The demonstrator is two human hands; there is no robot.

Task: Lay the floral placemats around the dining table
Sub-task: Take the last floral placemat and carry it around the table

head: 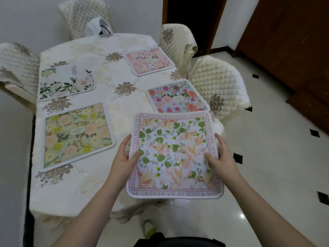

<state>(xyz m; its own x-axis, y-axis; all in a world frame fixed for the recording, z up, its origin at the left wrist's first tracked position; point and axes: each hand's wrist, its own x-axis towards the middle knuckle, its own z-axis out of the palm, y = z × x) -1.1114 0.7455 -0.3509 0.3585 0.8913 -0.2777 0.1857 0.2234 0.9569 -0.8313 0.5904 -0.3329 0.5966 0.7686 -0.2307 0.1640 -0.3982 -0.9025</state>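
Head camera looks down over our two forearms at a dining tabletop [99, 111] covered with a cream embroidered cloth. We hold one placemat [175, 154], white with green leaves, peach blossoms and a pink border of printed lettering, above the near right corner of the tabletop, its near edge hanging past the cloth over the tiled floor [267, 157]. Our left hand [124, 157] clasps the mat's left edge, thumb lying on the printed face and the other fingers hidden beneath. Our right hand [219, 157] clasps the right edge the same way, thumb on top. The mat looks roughly level; we cannot tell whether its far edge touches the cloth.

Four other mats lie flat on the tabletop. A yellow and peach mat [76, 136] sits at the near left. Beyond it, along the left side, lies a white mat with green foliage and pale roses [66, 81]. On the right side, a blue mat with red and pink roses [178, 98] lies just beyond the one we hold, with its near edge tucked out of sight behind it. Farther along the right is a pale pink mat [149, 61].

Chairs with quilted cream covers stand around the table: two on the right [217, 82], one at the far end [85, 16], one on the left [16, 66]. A white bag [98, 26] rests at the far end, on the chair there or at the table's edge; we cannot tell which.
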